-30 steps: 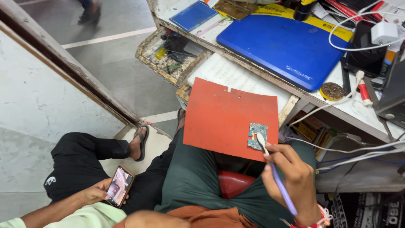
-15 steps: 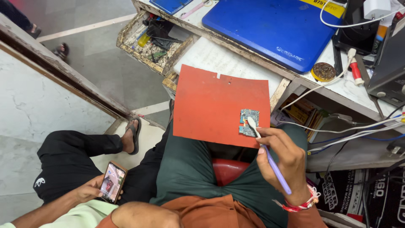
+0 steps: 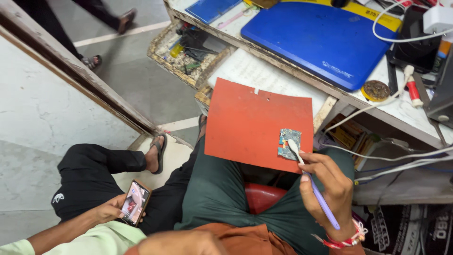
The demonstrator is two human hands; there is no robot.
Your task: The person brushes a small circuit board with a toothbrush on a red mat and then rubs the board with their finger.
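Right hand [image 3: 330, 189] clamped on a purple toothbrush [image 3: 312, 183], bristle end on a small circuit board [image 3: 286, 143], orange mat [image 3: 255, 123] beneath, left hand out of sight.

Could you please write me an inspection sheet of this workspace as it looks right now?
Surface: an orange mat rests on the person's lap, its far edge against the bench.
Job's things: a small circuit board lies at the mat's near right corner; a toothbrush has its head on the board.
Clutter: blue laptop, round tin, tray of tools.
Hands: right hand has its grip on the toothbrush; left hand not in view.
Cables: white cables hang off the bench.
Surroundings: a seated co-worker's hand holds a phone; a passer-by's sandalled feet.
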